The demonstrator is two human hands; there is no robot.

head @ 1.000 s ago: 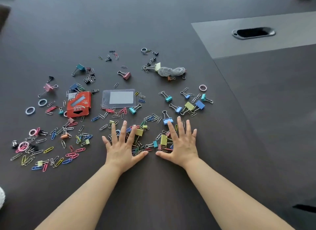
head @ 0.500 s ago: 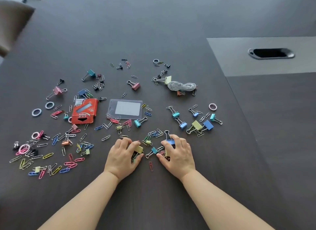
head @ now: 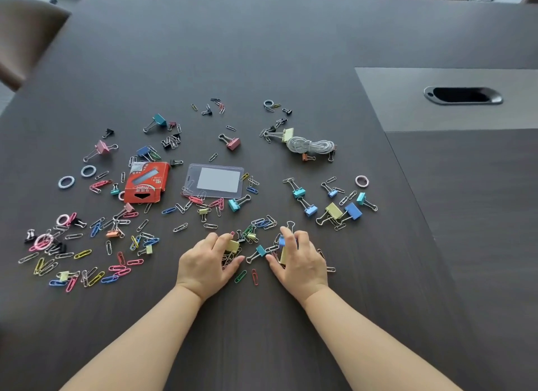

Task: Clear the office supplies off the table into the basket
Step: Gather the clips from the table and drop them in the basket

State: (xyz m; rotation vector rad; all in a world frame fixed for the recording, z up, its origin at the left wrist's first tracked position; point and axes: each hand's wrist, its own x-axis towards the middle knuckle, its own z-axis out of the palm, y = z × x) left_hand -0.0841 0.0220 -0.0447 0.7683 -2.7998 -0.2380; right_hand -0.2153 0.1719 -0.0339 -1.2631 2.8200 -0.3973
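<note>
Coloured paper clips and binder clips lie scattered over the dark table. My left hand has its fingers curled round a small heap of clips with a yellow binder clip at the fingertips. My right hand curls round another heap, with a blue and a yellow binder clip under its fingers. A teal binder clip lies between the two hands. A red staple box, a clear badge holder and a coiled white cord sit farther back. No basket is in view.
A grey inset panel with a dark cable slot lies at the right. A brown chair stands at the table's left corner. More clips and small rings spread to the left of my hands.
Both hands went from flat with spread fingers to curled, raking clips together toward me. The view tilted up, showing more of the far table.
</note>
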